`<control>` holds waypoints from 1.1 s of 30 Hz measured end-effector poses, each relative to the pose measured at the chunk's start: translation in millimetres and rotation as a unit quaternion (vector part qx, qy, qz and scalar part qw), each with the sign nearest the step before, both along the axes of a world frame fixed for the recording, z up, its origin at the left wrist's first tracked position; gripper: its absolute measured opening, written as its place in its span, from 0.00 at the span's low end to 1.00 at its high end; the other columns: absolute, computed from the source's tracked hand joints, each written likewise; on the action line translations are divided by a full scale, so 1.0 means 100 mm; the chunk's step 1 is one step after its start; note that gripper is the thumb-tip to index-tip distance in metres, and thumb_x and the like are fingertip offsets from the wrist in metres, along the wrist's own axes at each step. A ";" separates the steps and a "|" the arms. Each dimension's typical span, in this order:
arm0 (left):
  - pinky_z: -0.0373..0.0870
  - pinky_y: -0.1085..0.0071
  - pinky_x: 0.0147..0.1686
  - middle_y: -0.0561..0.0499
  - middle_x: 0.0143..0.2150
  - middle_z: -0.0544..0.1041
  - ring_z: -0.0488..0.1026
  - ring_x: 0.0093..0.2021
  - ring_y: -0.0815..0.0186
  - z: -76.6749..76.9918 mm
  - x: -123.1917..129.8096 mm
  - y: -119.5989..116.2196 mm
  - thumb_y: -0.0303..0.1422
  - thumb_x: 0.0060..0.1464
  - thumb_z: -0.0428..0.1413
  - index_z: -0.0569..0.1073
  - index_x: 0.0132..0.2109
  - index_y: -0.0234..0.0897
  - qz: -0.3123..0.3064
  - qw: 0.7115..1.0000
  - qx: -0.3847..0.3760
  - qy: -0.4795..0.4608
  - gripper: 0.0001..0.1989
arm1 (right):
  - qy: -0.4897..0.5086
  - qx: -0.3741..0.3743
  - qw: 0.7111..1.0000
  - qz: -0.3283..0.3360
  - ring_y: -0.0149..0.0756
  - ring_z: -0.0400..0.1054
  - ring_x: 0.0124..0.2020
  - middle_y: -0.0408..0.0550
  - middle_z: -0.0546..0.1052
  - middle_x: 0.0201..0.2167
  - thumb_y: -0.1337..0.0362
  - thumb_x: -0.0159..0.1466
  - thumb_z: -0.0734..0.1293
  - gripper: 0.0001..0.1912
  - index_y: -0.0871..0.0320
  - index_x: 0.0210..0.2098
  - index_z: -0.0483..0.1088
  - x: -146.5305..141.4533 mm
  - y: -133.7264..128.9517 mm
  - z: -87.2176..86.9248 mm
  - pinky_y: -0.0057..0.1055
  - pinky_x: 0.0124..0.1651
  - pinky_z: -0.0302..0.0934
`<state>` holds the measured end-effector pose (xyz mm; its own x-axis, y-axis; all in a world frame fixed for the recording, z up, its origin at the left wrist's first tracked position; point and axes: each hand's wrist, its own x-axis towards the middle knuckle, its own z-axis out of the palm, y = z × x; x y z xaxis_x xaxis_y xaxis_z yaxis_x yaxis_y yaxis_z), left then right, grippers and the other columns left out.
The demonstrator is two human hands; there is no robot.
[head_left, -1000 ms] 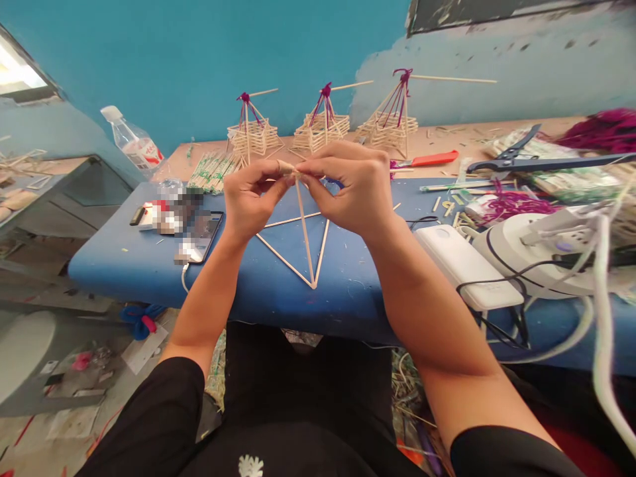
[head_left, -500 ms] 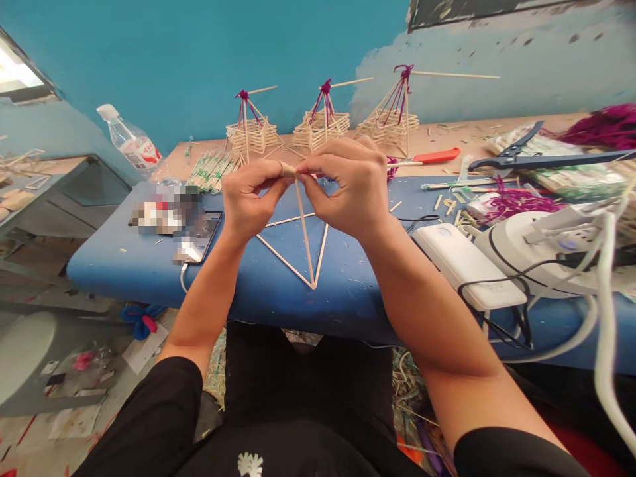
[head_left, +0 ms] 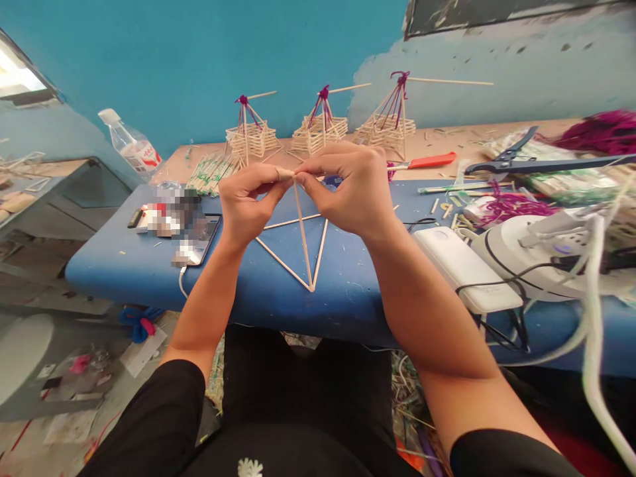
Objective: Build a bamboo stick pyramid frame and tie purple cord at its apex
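Both hands, left hand [head_left: 246, 202] and right hand [head_left: 350, 189], still pinch the thin wooden stick frame's [head_left: 303, 248] top joint; nothing has shifted above the blue desk [head_left: 149, 271].

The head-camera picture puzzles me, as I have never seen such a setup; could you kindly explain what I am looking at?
There is no machine here: a person wears a camera on the head, so you look down along their bare forearms. The left hand and right hand meet above a blue table, their fingers pinching the top joint of a thin stick frame whose lower point rests on the table. Behind stand three finished stick models tied with purple yarn. Nearby lie a phone, a white power bank, a plastic bottle, an orange-handled cutter and large shears.
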<state>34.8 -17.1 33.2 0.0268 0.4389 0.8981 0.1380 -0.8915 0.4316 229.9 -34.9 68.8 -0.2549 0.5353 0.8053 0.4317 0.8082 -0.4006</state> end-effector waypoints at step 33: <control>0.84 0.80 0.35 0.55 0.36 0.87 0.86 0.36 0.71 -0.06 -0.08 0.03 0.40 0.51 0.78 0.84 0.44 0.42 -0.029 0.997 -0.075 -0.006 0.17 | -0.053 -0.148 0.987 0.029 0.40 0.80 0.38 0.45 0.88 0.35 0.69 0.65 0.73 0.09 0.53 0.36 0.87 0.02 -0.01 0.30 0.37 0.42 0.74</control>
<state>26.8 -14.5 27.4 0.0447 0.5661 0.8231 0.0827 -0.8232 0.5617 231.5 -35.4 99.2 -0.3660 0.7256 0.5828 0.4410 0.6867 -0.5779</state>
